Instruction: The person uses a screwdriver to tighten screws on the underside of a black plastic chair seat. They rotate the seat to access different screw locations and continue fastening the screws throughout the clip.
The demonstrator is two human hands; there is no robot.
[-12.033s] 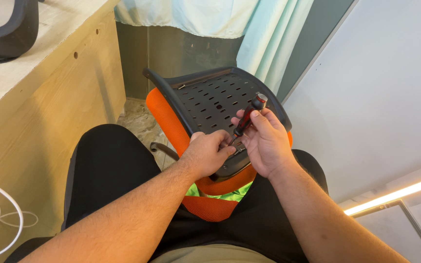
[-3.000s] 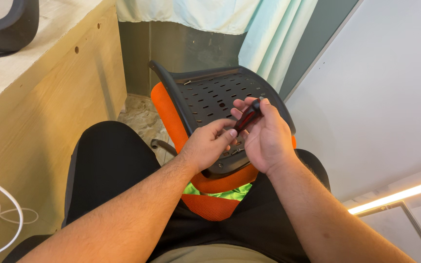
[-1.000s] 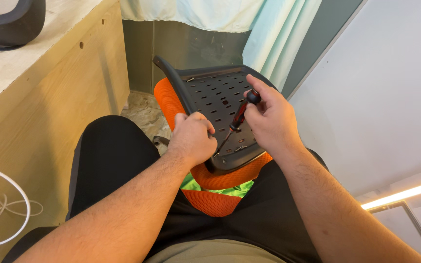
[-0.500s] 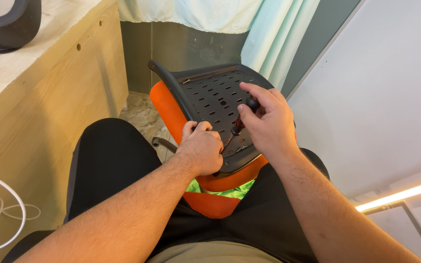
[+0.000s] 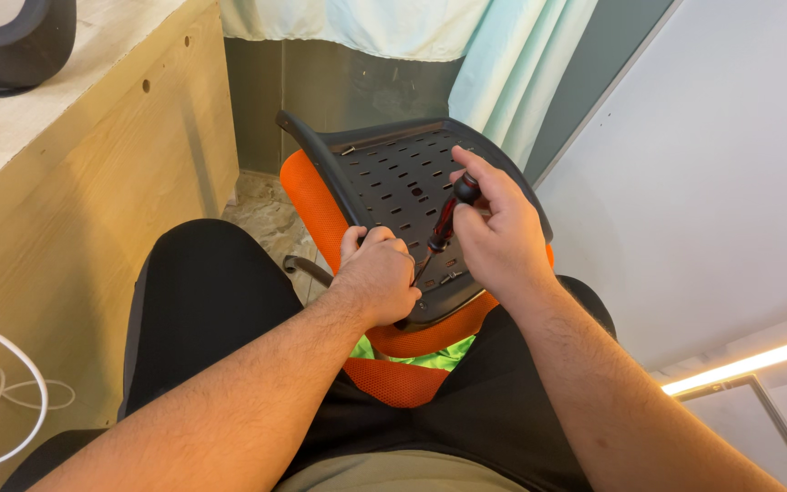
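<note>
Right hand (image 5: 494, 239) grip clenched on red-black screwdriver (image 5: 444, 223), tip down on black perforated chair back panel (image 5: 393, 182) over lap; left hand (image 5: 380, 278) grasps panel's near edge. Judged: driving screw; next needs steady downward turning.

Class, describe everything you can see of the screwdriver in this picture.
The screwdriver has a red-and-black handle with a rounded black cap and a thin metal shaft. It tilts, tip down-left, against the black perforated plastic panel. The right hand grips its handle; the left hand rests by its tip, which is hidden.
</note>
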